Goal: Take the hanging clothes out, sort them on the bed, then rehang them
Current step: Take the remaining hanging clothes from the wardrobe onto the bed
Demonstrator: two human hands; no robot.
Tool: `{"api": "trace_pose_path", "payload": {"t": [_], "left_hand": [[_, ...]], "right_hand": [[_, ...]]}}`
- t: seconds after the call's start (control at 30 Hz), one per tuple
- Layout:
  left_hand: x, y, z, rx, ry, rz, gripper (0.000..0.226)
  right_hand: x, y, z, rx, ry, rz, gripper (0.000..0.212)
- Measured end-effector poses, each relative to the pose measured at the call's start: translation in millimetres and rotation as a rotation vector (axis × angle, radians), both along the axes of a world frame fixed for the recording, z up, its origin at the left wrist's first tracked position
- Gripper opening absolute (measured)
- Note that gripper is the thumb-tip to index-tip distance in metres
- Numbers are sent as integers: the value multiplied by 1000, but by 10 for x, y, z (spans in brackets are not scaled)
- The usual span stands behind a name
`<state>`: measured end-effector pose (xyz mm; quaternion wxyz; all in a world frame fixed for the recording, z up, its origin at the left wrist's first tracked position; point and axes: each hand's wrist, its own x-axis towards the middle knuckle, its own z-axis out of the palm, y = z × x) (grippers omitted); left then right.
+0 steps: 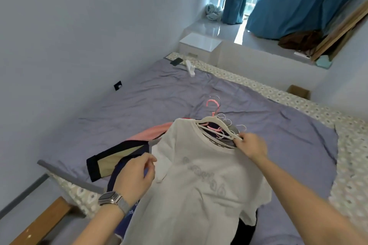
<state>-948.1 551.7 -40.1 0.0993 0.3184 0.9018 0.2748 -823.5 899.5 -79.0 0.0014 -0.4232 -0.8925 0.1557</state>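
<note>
A white T-shirt [201, 181] with a grey print lies on top of a pile of clothes on the bed [139, 101]. A white hanger [216, 125] is half out of its neck opening. My right hand [251, 145] pinches the hanger's right end at the collar. My left hand [135, 177], with a watch on the wrist, pinches the shirt's left sleeve. Under the shirt lie dark, pink and beige clothes [119, 157]. Several more hangers, one of them pink [214, 105], stick out past the collar.
A grey-purple sheet covers the bed, with a patterned mattress edge [298, 103] on the right. A phone [176, 61] and a white object [190, 68] lie at the bed's far end. Beyond stand a white nightstand [199, 42], blue curtains [288, 0] and a cardboard box [298, 92].
</note>
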Motion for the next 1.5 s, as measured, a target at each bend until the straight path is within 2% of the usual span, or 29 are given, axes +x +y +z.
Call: {"api": "trace_pose_path", "payload": {"t": [0.07,0.2,0.3,0.4,0.6,0.73,0.8,0.9,1.03,1.2,1.33,1.5], "left_hand": [[-50,41,-98,-23,-10,13,14],[-96,103,-277,-47,-49,42,14],[-87,127,-401,-40,-76,49,13],[-95,136,-485,-51,-77,63,14],[-191,-227,-487,-163,-37,177,19],[-149,-978,-342,-249,-51,292,39],[-57,-1445,-270,-307,-54,349,43],[232,-2283,-239,-363,-77,508,50],[1046,-3567,-135,-308,-140,786,60],[2763,-5078,36,-314,-214,1232,76],[4272,-5739,284,-308,-227,1524,79],[5929,-6125,451,-250,-320,1849,92]], "right_hand": [[-102,187,-312,-17,-46,23,15],[-220,411,-836,-107,-203,-72,56],[-247,233,-1007,-81,-365,-30,51],[-341,-269,-1047,-165,-401,173,52],[-867,-1341,-795,-262,-293,524,55],[-1310,-2038,-452,-210,-285,699,44],[-1447,-2491,-263,-148,-291,827,41],[-1496,-3332,-23,-111,-302,1057,50],[-1290,-4631,270,-74,-273,1353,65],[-468,-6446,612,-35,-217,1723,74],[655,-7841,766,-7,-244,2064,77],[2152,-9023,860,-18,-215,2393,78]]}}
